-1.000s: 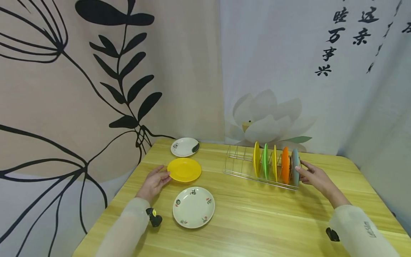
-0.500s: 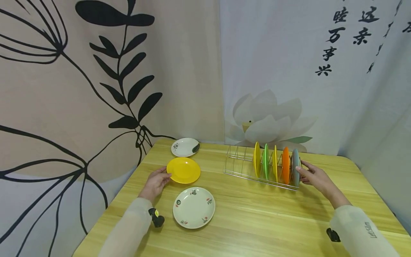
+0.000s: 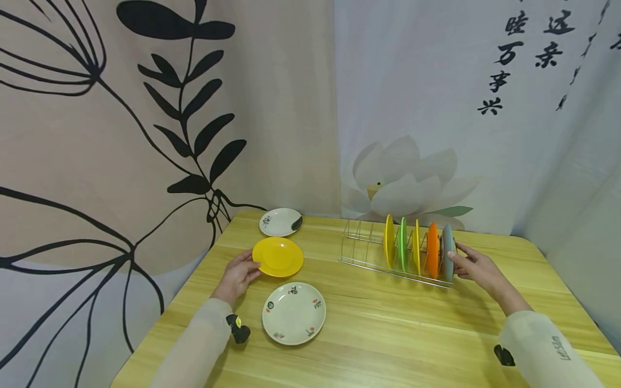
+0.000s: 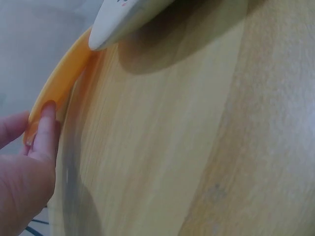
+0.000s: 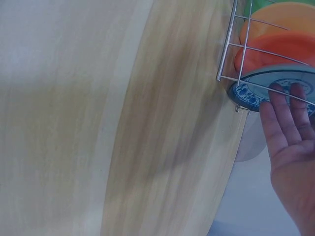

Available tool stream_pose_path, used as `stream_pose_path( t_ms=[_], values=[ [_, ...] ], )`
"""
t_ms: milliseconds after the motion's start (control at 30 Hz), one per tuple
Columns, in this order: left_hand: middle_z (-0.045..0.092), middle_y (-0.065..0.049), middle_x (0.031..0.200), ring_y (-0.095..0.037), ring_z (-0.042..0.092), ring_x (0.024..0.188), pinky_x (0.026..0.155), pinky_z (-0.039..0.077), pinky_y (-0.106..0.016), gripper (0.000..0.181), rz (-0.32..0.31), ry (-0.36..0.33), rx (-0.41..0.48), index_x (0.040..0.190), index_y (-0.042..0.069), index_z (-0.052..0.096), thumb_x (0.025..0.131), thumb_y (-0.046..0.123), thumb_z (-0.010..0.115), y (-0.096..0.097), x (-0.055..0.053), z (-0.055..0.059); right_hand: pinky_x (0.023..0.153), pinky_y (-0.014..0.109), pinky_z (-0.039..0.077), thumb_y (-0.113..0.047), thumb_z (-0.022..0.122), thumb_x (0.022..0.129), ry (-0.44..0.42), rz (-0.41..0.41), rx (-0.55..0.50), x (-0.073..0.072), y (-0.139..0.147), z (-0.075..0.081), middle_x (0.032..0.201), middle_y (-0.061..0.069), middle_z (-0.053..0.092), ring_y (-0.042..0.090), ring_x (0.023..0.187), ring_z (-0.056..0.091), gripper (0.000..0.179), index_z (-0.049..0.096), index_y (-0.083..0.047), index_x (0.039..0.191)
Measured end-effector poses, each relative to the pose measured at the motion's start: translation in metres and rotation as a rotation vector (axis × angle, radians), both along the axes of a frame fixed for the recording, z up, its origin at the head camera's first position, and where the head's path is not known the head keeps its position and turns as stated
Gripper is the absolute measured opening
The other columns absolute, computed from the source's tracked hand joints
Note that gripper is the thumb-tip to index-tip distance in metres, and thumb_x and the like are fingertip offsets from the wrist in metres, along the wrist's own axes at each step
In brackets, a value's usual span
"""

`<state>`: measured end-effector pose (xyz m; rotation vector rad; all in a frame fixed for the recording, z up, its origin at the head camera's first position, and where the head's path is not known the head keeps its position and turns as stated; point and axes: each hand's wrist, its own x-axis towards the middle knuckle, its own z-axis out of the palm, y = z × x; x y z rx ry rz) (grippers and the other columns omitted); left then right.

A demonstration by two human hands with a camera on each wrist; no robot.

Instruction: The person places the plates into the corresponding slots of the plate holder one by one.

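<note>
On the left, my left hand (image 3: 237,276) pinches the near-left rim of a yellow plate (image 3: 278,257). The left wrist view shows this yellow plate (image 4: 61,81) edge-on, its rim between thumb and fingers, tilted up from the table. At the right end of a wire dish rack (image 3: 361,262), my right hand (image 3: 477,268) holds a blue-grey plate (image 3: 447,253) that stands upright in it. Its thumb lies on the plate's left side. Seen from the right wrist, straight fingers touch the face of this blue-patterned plate (image 5: 251,93); the thumb is hidden there.
Several upright plates stand in the rack, among them a green plate (image 3: 402,245) and an orange plate (image 3: 432,250); its left slots hold none. A white patterned plate (image 3: 294,314) lies in front of the yellow one, and a small white dish (image 3: 280,222) behind.
My left hand has shifted slightly right and closer round the yellow plate's rim, which has tipped a little. The right hand stays at the blue-grey plate.
</note>
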<state>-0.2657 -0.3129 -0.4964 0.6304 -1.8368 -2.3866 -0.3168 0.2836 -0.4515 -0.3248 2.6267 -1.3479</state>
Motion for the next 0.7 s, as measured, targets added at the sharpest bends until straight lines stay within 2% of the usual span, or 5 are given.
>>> stream_pose_path(
  t_ms=[100,300,433,533,700],
  values=[
    [0.040,-0.018,0.150,-0.023,0.057,0.113,0.086,0.056,-0.029,0.066,-0.013,0.004,0.001,0.153,0.003,0.031,0.093,-0.014,0.052,0.0002,0.0011,0.0003,0.088,0.043,0.056,-0.051,0.042,0.104,0.002,0.000,-0.004,0.0003,0.0001,-0.0001,0.129,0.035,0.051,0.036,0.105,0.063,0.081,0.011,0.002,0.157],
    [0.035,-0.022,0.152,-0.016,0.061,0.096,0.082,0.056,-0.026,0.072,-0.010,-0.021,0.005,0.156,0.004,0.023,0.092,-0.014,0.052,0.0013,0.0014,0.0004,0.089,0.044,0.055,-0.051,0.042,0.103,0.000,-0.002,0.010,0.0010,0.0007,-0.0001,0.129,0.035,0.051,0.038,0.106,0.063,0.081,0.011,0.001,0.157],
    [0.034,-0.023,0.152,-0.024,0.055,0.112,0.093,0.053,-0.031,0.074,-0.006,-0.020,0.025,0.158,0.006,0.019,0.093,-0.013,0.050,0.0013,-0.0004,0.0014,0.089,0.045,0.055,-0.052,0.041,0.103,-0.002,-0.004,0.018,0.0009,0.0006,0.0002,0.127,0.033,0.053,0.039,0.106,0.062,0.081,0.011,0.001,0.157],
    [0.033,-0.024,0.153,-0.031,0.047,0.126,0.104,0.045,-0.038,0.073,-0.007,-0.002,0.057,0.158,0.007,0.017,0.094,-0.012,0.047,0.0005,-0.0014,0.0018,0.089,0.045,0.055,-0.052,0.041,0.103,0.001,-0.005,0.022,0.0007,0.0003,0.0001,0.126,0.032,0.054,0.038,0.106,0.062,0.081,0.011,0.001,0.157],
    [0.033,-0.023,0.152,-0.030,0.046,0.127,0.107,0.042,-0.039,0.071,-0.021,0.022,0.087,0.159,0.007,0.016,0.096,-0.010,0.045,-0.0001,-0.0003,0.0030,0.088,0.044,0.055,-0.051,0.041,0.104,0.007,-0.001,0.013,-0.0001,0.0006,-0.0011,0.127,0.033,0.053,0.039,0.106,0.062,0.080,0.011,0.001,0.157]
  ],
)
